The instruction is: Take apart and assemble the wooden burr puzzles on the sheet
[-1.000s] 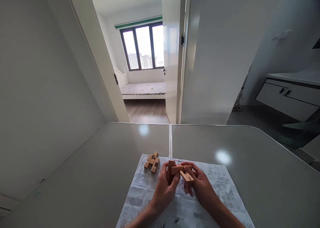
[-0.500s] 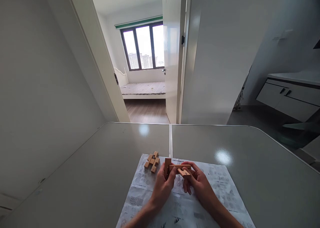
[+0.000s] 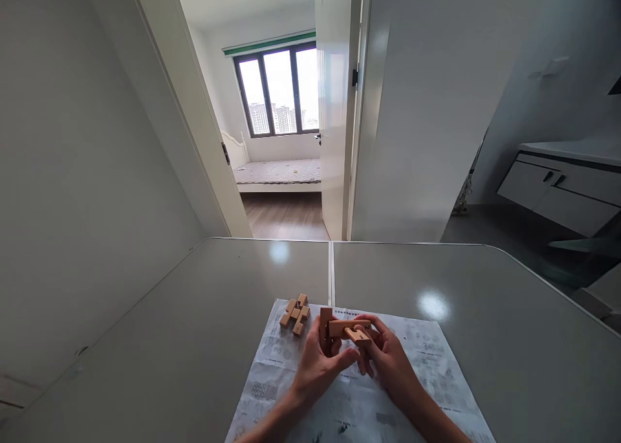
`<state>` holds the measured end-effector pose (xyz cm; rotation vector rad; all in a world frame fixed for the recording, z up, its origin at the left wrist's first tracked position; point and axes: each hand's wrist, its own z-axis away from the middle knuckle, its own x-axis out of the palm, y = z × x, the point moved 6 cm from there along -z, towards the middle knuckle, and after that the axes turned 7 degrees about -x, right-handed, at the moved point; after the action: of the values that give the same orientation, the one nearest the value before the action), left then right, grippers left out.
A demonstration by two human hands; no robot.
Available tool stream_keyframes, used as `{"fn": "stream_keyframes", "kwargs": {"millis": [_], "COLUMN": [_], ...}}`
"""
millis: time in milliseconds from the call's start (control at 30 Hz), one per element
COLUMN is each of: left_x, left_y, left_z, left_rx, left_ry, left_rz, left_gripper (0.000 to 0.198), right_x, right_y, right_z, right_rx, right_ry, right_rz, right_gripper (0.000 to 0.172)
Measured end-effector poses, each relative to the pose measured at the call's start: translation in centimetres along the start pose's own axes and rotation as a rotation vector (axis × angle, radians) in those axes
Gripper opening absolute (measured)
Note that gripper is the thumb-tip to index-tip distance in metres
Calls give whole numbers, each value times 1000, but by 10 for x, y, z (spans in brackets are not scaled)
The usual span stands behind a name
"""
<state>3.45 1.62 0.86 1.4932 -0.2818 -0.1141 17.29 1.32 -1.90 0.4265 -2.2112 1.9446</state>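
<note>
Over the printed sheet, both hands hold a small group of wooden puzzle pieces. My left hand [image 3: 317, 365] has its fingers behind an upright wooden block [image 3: 326, 321], while its thumb points right, off the pieces. A longer wooden bar [image 3: 342, 328] runs crosswise from that block to my right hand [image 3: 385, 356]. My right hand grips the bar's right end and a shorter, slanting wooden piece [image 3: 358, 337] in front of it, thumb against the slanting one. Dark marks show on both. How the pieces interlock is hidden by the fingers.
An interlocked cluster of wooden pieces [image 3: 295, 315] lies at the sheet's upper left corner. The creased printed sheet [image 3: 272, 391] rests on a glossy grey table [image 3: 208, 339] with a centre seam. Beyond the table, an open door [image 3: 334, 107] shows a bed [image 3: 279, 172].
My left thumb has come off the crosswise bar and swung down and right. The bar has tilted to show more of its broad face. The cluster on the sheet has not moved.
</note>
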Motion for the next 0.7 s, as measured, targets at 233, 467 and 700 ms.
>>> {"fn": "stream_keyframes", "kwargs": {"millis": [233, 467, 700], "left_x": [4, 3, 4], "left_y": [-2, 1, 4], "left_z": [-2, -1, 1], "left_rx": [-34, -22, -20], "left_ry": [-4, 2, -53], "left_rz": [82, 83, 66], "left_gripper": [56, 53, 50], "right_x": [1, 3, -1], "right_y": [-1, -6, 0], "right_z": [0, 0, 0], "right_rx": [-9, -18, -19], "right_ry": [-6, 19, 19], "right_rz": [23, 33, 64], "right_gripper": [46, 52, 50]}}
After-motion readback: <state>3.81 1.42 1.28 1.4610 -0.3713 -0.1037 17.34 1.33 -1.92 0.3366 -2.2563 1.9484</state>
